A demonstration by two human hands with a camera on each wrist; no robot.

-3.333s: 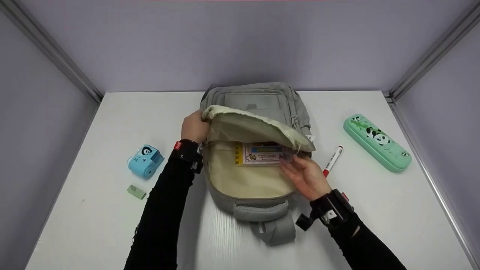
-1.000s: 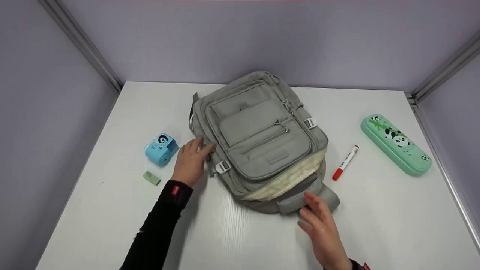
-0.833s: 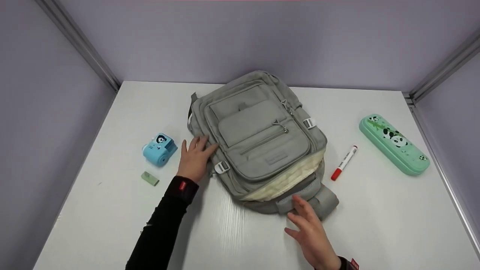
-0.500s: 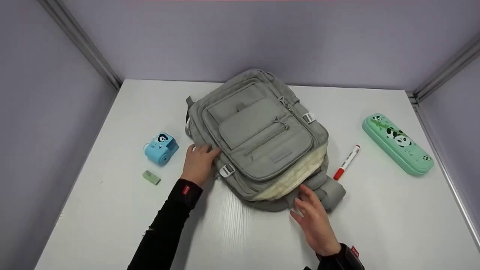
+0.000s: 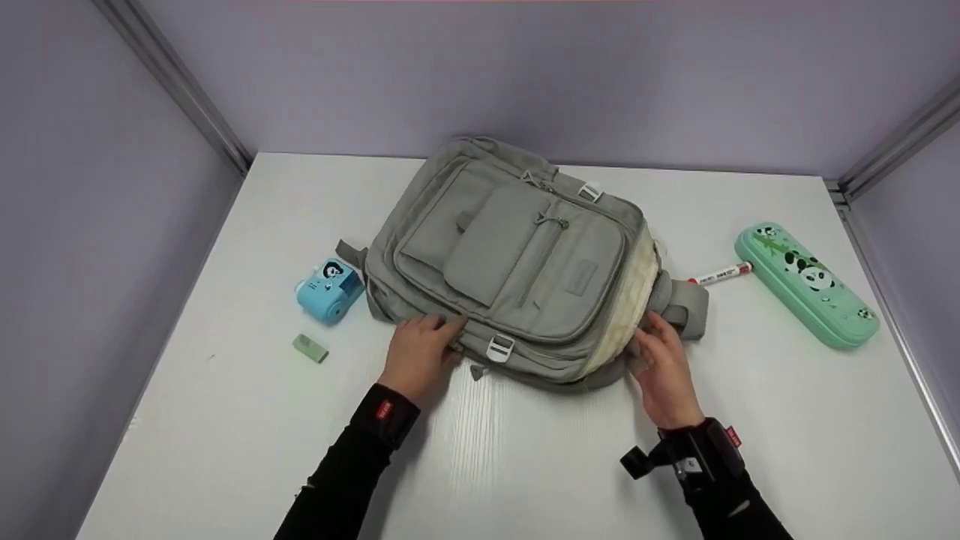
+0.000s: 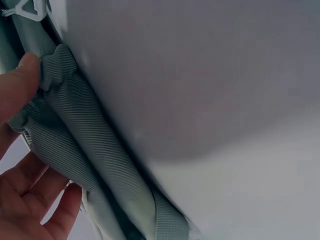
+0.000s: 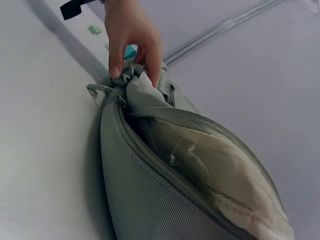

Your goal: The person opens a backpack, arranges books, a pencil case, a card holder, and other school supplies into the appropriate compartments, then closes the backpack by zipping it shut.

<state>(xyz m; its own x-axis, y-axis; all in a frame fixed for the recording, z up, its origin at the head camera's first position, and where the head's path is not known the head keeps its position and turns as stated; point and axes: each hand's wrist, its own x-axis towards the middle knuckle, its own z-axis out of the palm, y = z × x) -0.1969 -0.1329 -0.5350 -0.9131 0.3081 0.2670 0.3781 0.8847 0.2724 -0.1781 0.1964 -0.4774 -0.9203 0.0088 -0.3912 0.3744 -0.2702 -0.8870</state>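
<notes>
Lying on the white rectangular table (image 5: 487,480), a grey fabric backpack (image 5: 510,255) gapes unzipped; positioning it seems in hand.
Left hand (image 5: 418,352) pinches its near side; right hand (image 5: 664,371) touches its top end, grip unclear. Next probably calls for steadying its grey-toothed zipper (image 7: 150,155).

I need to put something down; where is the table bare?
Free: the table between the right hand and green case, and its far-left corner beyond the blue sharpener. Crowded: between backpack and case, where the marker lies.
</notes>
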